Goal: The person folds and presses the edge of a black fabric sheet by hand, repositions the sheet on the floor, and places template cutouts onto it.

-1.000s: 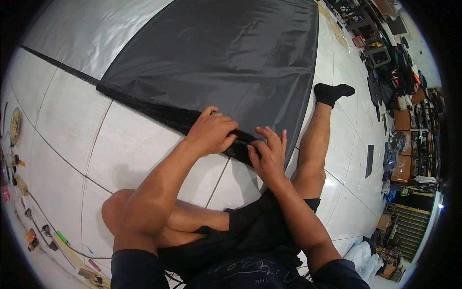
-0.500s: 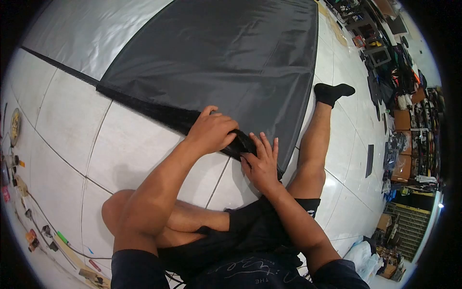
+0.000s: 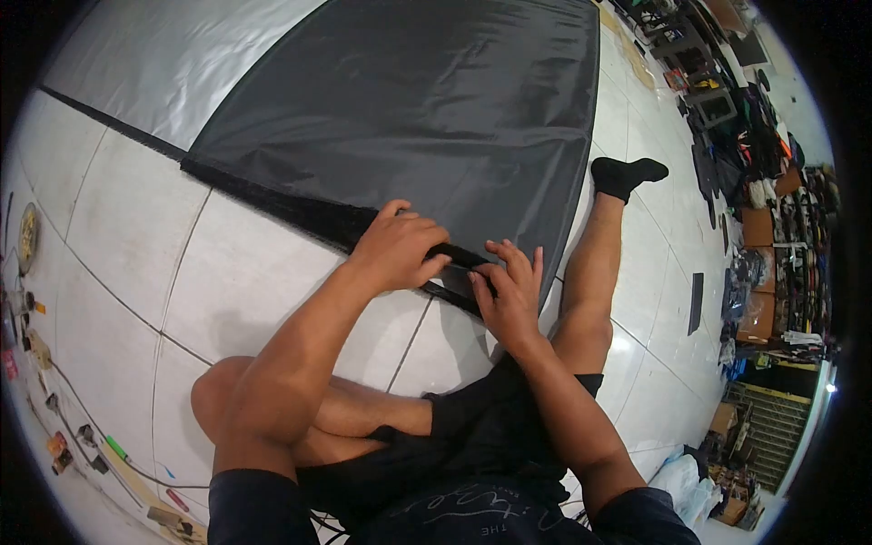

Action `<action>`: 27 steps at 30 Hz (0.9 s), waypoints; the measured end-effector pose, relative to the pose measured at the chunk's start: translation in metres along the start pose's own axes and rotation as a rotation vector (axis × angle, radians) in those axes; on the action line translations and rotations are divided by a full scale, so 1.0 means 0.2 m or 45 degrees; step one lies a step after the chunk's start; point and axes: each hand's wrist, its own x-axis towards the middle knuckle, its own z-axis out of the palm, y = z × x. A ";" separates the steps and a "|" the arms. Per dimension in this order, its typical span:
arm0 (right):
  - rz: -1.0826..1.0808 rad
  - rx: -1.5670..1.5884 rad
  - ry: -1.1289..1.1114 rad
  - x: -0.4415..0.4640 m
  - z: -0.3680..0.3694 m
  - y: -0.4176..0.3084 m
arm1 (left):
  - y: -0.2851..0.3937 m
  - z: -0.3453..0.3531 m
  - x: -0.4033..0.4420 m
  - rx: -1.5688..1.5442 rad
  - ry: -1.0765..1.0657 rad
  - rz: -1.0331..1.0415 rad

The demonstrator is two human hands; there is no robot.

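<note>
A large dark grey coated fabric sheet (image 3: 418, 109) lies spread over the floor in front of me. A black fuzzy strip (image 3: 291, 207) runs along its near edge. My left hand (image 3: 400, 245) is closed over this edge, gripping the strip with the thumb on the near side. To its right, my right hand (image 3: 513, 295) pinches the edge between thumb and index finger, its other fingers raised and apart over the sheet. Between the hands the strip looks folded; the exact fold is partly hidden by fingers.
A silvery sheet (image 3: 173, 73) lies at upper left. My outstretched leg (image 3: 595, 263) flanks the fabric's right side on the white tiles (image 3: 245, 282). Cables and small tools (image 3: 91, 436) lie at far left. Shelves and cardboard boxes (image 3: 761, 241) line the right.
My right hand has shifted slightly right, its fingers more curled and lifted. The edge between my hands now lies straighter. My left hand has hardly moved.
</note>
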 end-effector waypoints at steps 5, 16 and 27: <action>0.007 0.033 0.080 0.00 0.07 0.03 | -0.02 0.02 0.01 0.020 -0.029 -0.006; -0.106 -0.174 -0.137 -0.13 0.09 -0.04 | -0.02 0.03 0.01 0.028 0.005 -0.011; 0.078 0.050 -0.136 -0.05 0.02 0.01 | -0.03 0.04 0.00 0.005 -0.013 -0.024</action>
